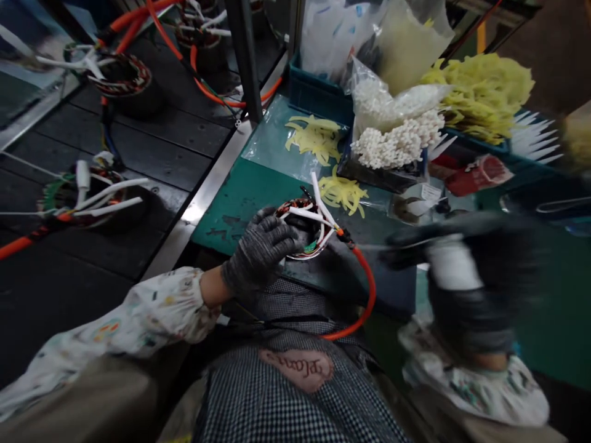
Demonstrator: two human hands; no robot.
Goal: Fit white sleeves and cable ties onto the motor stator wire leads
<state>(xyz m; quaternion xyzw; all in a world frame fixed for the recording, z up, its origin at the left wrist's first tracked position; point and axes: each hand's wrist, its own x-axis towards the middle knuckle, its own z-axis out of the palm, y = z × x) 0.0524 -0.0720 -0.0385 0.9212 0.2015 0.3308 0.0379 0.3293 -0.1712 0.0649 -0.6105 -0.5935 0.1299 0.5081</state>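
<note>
My left hand [268, 246], in a dark grey glove, grips the near left side of a motor stator [310, 253], its fingers curved over the rim. White sleeved leads [307, 214] stick up from the stator's copper windings. An orange cable [370, 283] leaves its right side and loops down to my apron. My right hand [475, 277], also gloved, is raised to the right, apart from the stator. Motion smears its fingers. A white band or patch [455, 263] shows at this hand, and a faint pale line runs between it and the stator.
Yellow plastic strips [318, 138] lie beyond the stator. Behind them, teal bins [318, 92] hold bags, white tubing pieces [399, 141] and more yellow strips [484, 92]. A metal post [244, 58] stands at the table's left edge. More wired stators [87, 194] sit on the dark slatted surface.
</note>
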